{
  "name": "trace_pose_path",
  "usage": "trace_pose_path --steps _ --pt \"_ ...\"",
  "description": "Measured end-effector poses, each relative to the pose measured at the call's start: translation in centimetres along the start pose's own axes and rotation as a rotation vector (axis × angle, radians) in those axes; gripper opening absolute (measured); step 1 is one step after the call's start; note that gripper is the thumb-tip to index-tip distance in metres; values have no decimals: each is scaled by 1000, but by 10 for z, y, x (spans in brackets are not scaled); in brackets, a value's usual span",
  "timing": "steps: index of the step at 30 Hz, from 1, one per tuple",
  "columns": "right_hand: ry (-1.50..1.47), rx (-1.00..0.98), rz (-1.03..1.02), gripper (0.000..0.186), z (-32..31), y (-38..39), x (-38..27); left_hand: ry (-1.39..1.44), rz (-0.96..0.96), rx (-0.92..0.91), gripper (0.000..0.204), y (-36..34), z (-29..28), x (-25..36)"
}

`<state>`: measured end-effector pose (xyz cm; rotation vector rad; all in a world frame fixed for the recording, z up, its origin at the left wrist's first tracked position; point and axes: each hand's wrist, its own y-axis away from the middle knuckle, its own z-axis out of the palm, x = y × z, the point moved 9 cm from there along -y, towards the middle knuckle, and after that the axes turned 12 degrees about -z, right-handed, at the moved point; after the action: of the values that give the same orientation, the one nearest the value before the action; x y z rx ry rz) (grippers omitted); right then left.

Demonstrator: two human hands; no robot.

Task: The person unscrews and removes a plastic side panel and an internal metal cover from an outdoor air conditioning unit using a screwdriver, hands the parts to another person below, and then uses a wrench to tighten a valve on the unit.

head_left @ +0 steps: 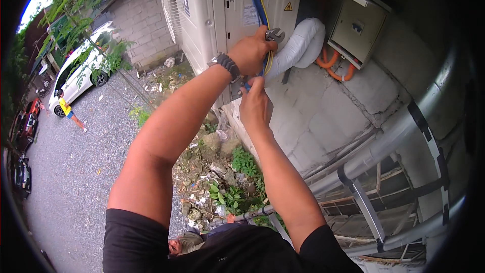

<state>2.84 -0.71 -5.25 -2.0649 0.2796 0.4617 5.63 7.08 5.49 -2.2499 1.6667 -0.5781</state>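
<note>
My left hand (248, 54), with a dark watch (226, 65) on its wrist, is closed around an adjustable wrench (275, 35). The wrench's metal jaw sticks out on the right of the fist. Just below, my right hand (256, 105) is closed with the thumb up against a small blue piece (247, 87); its kind is mostly hidden by the fingers. Both hands are at the side of a white outdoor air-conditioner unit (202, 25). Blue and yellow wires (261, 5) run down its side panel and pass behind my left hand.
A white-wrapped pipe (298, 45) bends beside the hands. An opened breaker box (357, 26) with orange conduit (331, 68) is on the block wall (323, 111). A metal ladder (369, 159) leans at right. Below lie rubble and plants (230, 197); a person (68, 107) stands by a white car (81, 71).
</note>
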Motion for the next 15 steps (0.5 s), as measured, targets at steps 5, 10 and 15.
trace_pose_path --steps 5,10,15 --pt "109 -75 -121 19 0 -5 -3 -161 27 -194 49 -4 -4 1" --pt "189 -104 -16 38 -1 -7 2 -259 128 -436 73 1 -18 8" --pt "189 -126 88 40 2 2 27 -251 100 -318 51 10 -21 6"
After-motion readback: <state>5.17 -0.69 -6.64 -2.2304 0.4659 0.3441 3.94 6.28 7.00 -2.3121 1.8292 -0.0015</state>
